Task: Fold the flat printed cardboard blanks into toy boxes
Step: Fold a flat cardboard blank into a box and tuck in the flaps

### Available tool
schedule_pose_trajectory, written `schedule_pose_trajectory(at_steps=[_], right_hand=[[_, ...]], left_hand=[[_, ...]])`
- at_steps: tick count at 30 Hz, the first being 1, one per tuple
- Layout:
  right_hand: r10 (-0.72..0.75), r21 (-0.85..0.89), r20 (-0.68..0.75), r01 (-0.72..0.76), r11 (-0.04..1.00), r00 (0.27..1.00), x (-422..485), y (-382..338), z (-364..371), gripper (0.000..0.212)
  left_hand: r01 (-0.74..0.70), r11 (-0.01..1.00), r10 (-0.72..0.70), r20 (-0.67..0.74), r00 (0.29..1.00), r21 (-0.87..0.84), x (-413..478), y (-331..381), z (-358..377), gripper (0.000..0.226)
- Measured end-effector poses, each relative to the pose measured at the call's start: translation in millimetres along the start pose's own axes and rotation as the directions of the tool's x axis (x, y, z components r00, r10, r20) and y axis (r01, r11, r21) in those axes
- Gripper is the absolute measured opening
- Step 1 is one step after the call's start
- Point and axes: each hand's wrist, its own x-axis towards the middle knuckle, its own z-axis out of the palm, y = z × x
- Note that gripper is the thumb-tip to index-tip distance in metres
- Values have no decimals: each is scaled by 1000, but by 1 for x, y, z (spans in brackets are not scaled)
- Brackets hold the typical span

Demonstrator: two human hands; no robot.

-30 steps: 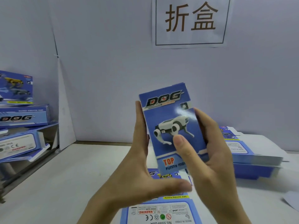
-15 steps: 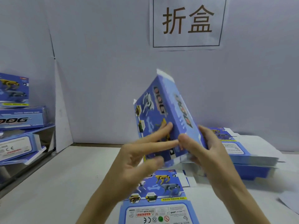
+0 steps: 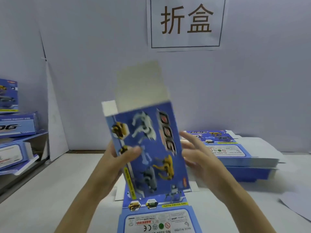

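Swung round since a moment ago, the box (image 3: 148, 148) shows its broad face, top flap (image 3: 141, 84) up for tucking; left hand (image 3: 117, 158) pinches its left edge, right hand (image 3: 200, 157) steadies the right edge with loose, straight fingers, above a flat blank (image 3: 158, 219).

The half-folded toy box (image 3: 148, 148), gripped by the left hand (image 3: 117, 158) with the right hand (image 3: 200, 157) spread just beside it, is filling the middle above the table (image 3: 58, 182), its top flap sticking upward. A flat blank (image 3: 159, 219) is lying beneath. The stack of flat blanks (image 3: 235, 158) is blocking the right rear, and the folded boxes (image 3: 15, 132) are crowding the left edge. Between them and the left hand, bare table is offering passage. The wall (image 3: 101, 64) is closing the back.
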Motion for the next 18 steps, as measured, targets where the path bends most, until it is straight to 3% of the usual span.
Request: schedule_pose_trajectory(at_steps=[3,6,10,18], right_hand=[[-39,177,-38,45,983,999,1,-1,-4,50],[17,206,-45,-7,978,999,-1,1,-5,55],[42,141,-104,-27,990,994,4,9,-3,52],[20,228,-141,12,974,990,7,12,1,59]], left_hand=[[80,966,-105,89,991,247,2,-24,-10,71],[210,901,-284,152,947,379,2,-50,-9,95],[233,888,-311,146,939,397,5,-65,-12,99],[234,896,-302,134,944,377,5,-64,-9,94]])
